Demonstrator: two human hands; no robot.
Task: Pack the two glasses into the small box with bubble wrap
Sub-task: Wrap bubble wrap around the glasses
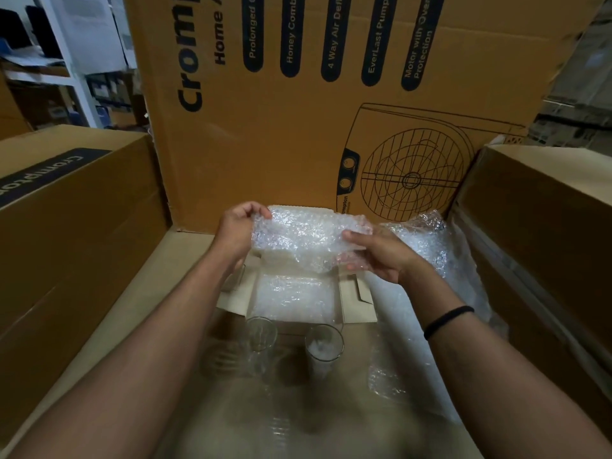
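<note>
Pinching a bubble wrap sheet (304,240) between my left hand (236,226) and right hand (381,256), I held it over the lined small box (359,301). Both glasses (261,332) stood at its six o'clock, unpacked; wrapping one seemed next.

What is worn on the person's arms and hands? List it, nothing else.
No gloves on the left hand or the right hand, and no sleeves are in view. A thin black band circles the right wrist. Nothing shows on the left wrist.
</note>
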